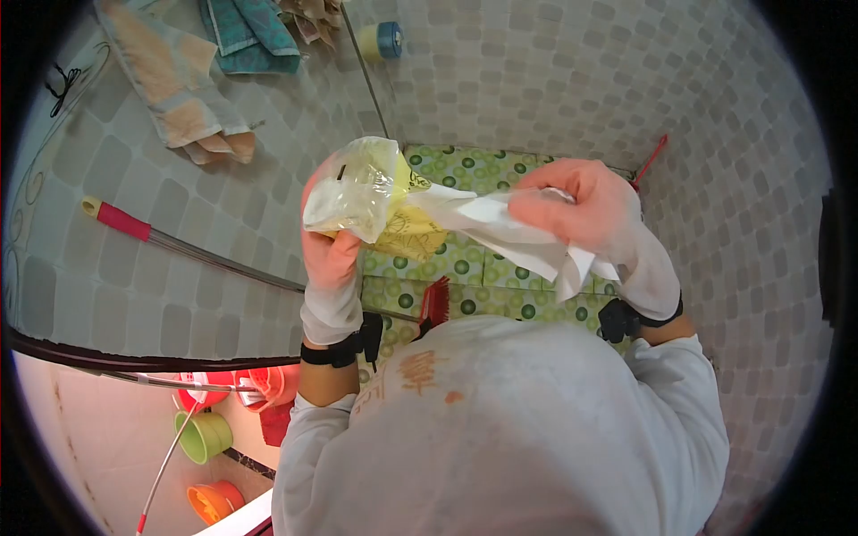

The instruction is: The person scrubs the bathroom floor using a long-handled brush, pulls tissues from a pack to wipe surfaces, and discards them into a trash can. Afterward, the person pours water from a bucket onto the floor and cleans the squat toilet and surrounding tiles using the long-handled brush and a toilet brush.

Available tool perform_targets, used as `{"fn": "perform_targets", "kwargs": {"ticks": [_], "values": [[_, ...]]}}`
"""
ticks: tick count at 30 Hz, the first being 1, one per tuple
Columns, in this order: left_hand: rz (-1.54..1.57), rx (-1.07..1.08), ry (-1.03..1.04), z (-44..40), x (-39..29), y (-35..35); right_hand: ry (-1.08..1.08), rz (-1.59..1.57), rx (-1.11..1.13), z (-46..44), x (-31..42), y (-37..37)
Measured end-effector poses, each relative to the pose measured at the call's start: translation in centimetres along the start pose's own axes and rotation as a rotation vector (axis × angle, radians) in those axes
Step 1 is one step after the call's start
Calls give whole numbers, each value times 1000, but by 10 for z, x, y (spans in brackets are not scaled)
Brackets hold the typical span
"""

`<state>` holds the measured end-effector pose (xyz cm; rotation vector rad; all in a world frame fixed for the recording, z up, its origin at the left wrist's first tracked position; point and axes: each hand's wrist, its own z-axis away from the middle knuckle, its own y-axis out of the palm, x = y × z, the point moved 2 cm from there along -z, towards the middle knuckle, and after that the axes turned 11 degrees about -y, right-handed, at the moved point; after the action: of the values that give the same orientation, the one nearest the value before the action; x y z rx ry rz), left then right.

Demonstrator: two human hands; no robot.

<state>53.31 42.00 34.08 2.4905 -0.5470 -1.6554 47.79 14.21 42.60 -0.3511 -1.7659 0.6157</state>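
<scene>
My left hand point(327, 261), in a thin glove with a whitish cuff, is closed around a tissue pack point(409, 230) of yellow printed and clear shiny plastic. White sheets are visible through the clear end. From the pack's right side, white tissues point(508, 234) stretch across to my right hand point(585, 207), which wears a similar glove. Its fingers are closed on them, and their loose ends hang below the hand. Both hands are raised in front of my chest, above the green floor.
Green dotted tiles point(460, 266) cover the floor, where a red broom head point(434, 302) lies. A pole with a pink grip point(123, 221) leans along the left wall. Towels point(179, 76) hang at upper left. A green bucket point(204, 438) stands beyond the doorway.
</scene>
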Motion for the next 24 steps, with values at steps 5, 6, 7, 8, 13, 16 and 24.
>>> {"fn": "perform_targets", "kwargs": {"ticks": [5,6,7,8,13,16,24], "values": [[83,-38,6,1,10,-16,40,-462,-191,-5,-15,-4],[82,-43,14,5,11,-16,-2,-584,-267,-7,-17,-7],[200,-79,-36,8,7,-10,-17,-582,-262,-8,-17,-9],[316,-113,-82,8,4,-7,-40,-595,-332,-8,-16,-11],[677,-65,-200,1,15,-2,-218,-835,-434,-16,-32,-16],[826,-54,-236,-2,14,5,-340,-871,-508,-21,-43,-25],[783,-49,-61,-27,-74,3,19,-1628,-486,-13,7,-22]]}}
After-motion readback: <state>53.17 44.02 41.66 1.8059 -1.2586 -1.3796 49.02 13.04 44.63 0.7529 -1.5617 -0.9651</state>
